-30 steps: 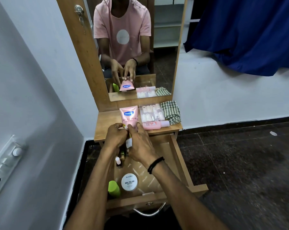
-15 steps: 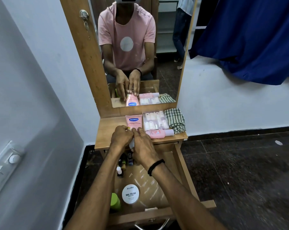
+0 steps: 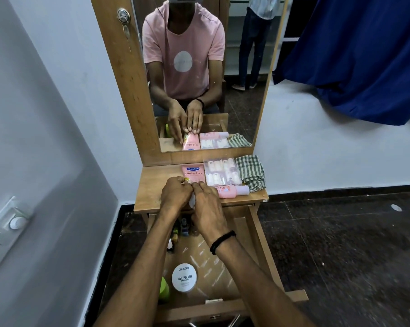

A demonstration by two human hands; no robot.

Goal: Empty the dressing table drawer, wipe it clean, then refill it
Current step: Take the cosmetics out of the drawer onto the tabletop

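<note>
The drawer (image 3: 265, 251) stands pulled out under the tabletop (image 3: 152, 185), only part emptied. Inside it you have a round white tin (image 3: 184, 277), a green bottle (image 3: 163, 289) and some small polish bottles (image 3: 184, 228) at the back. Your left hand (image 3: 175, 193) and right hand (image 3: 207, 208) meet at the near end of the pink tube (image 3: 194, 173), which lies flat on the tabletop. I cannot tell whether they grasp it or only press it. Beside it lie a clear box of nail tips (image 3: 221, 172), a pink bottle (image 3: 232, 191) and the checked cloth (image 3: 250, 172). Clearing out looks about half done; wiping and refilling are both left.
</note>
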